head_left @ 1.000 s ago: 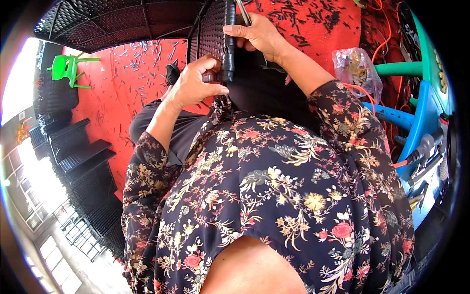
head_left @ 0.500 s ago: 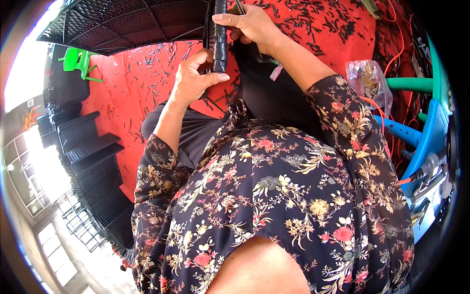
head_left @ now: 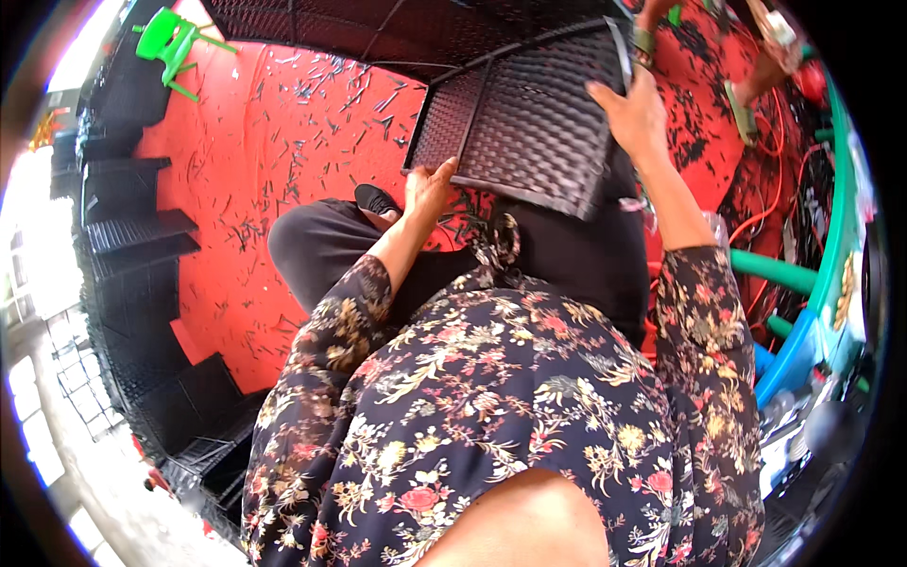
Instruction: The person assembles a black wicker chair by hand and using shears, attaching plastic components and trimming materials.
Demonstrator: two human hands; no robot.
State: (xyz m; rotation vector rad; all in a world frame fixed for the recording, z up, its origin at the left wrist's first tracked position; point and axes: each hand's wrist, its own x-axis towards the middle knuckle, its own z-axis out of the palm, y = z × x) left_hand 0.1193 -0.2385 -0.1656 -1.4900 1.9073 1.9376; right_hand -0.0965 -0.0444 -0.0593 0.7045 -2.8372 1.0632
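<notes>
Before me, tilted over my lap, is a black woven rattan-like panel (head_left: 539, 118) in a thin frame, joined to a larger dark woven piece (head_left: 321, 28) at the top. My left hand (head_left: 431, 192) pinches the panel's near frame edge toward its left corner. At the opposite side, my right hand (head_left: 637, 118) grips the right edge, thumb toward the woven face. Its other fingers are partly hidden, and whether they also hold something small cannot be made out. The panel's near right corner is smeared by motion.
Red floor covering (head_left: 227, 180) is strewn with dark scraps. A green chair (head_left: 175, 47) stands far left, beside stacked black woven pieces (head_left: 132, 236). Another person's sandalled foot (head_left: 742, 111) is at upper right, near orange cords. Green and blue frames (head_left: 779, 272) curve along the right.
The woven piece has turned from edge-on to showing a broad face. My right hand has moved right and nearer; my left has shifted right. Another person's feet have come into view.
</notes>
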